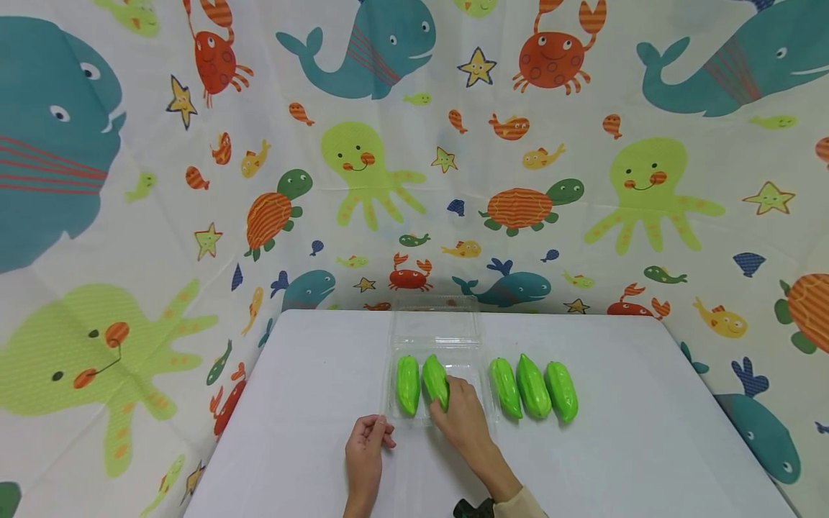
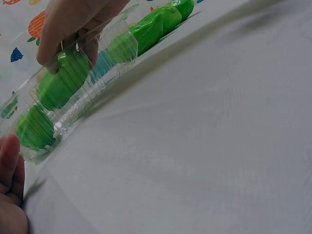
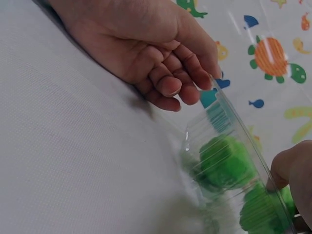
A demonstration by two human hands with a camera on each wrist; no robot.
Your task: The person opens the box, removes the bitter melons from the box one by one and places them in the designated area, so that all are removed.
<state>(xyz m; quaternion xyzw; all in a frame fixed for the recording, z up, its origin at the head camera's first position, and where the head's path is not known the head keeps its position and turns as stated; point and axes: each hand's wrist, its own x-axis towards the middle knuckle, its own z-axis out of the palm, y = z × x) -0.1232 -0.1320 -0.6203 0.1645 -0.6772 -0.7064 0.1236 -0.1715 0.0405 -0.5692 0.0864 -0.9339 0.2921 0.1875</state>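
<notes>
Vegetable [image 1: 432, 374] inside clear box [image 1: 466, 362], between gripping fingers [image 1: 458, 389] of right hand [image 1: 466, 417]; left hand [image 1: 365, 450] fingers loosely bent.

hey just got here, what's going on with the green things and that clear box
A person's right hand grips a green vegetable inside the clear box. Another green piece lies to its left in the same box. The left hand is at the box's near left corner, its thumb by the rim. Three more green pieces lie on the table right of the box, whose lid is open.
</notes>
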